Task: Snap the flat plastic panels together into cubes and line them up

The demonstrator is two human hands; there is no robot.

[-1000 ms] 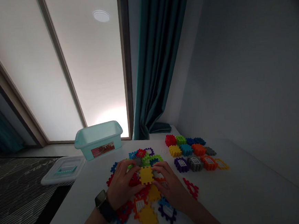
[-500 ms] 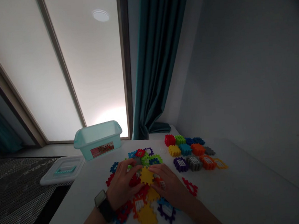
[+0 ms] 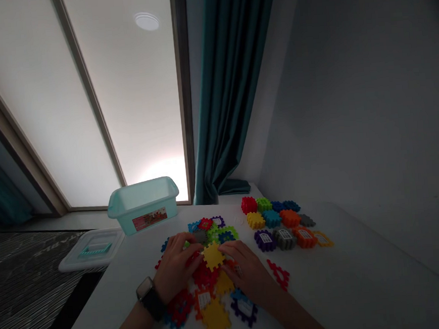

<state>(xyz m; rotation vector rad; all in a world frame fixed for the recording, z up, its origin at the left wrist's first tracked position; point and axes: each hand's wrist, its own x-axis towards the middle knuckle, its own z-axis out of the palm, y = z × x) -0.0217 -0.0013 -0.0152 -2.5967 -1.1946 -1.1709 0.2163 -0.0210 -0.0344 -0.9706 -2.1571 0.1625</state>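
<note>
A yellow notched square building tile (image 3: pixel 213 257) is held up between my two hands, above a loose pile of coloured tiles. My left hand (image 3: pixel 176 263), with a watch on the wrist, pinches its left edge. The fingers of my right hand (image 3: pixel 246 269) are closed on its right edge. Beneath them lie red tiles (image 3: pixel 205 277) and another yellow tile (image 3: pixel 224 284), partly covered. Closer to me are a large yellow tile (image 3: pixel 215 321), an orange window tile (image 3: pixel 204 301) and a purple window tile (image 3: pixel 245 309). My hands hide part of the pile.
Sorted stacks stand at the back right, among them a red stack (image 3: pixel 249 204), an orange stack (image 3: pixel 290 218) and a purple stack (image 3: pixel 265 240). A red triangular frame (image 3: pixel 279 275) lies right of my hand. At the left are a mint bin (image 3: pixel 146 203) and its lid (image 3: pixel 91 249).
The yellow tile has turned and tilted between my hands and shifted slightly left. My left fingers have moved a little left along its edge. The right hand has barely moved.
</note>
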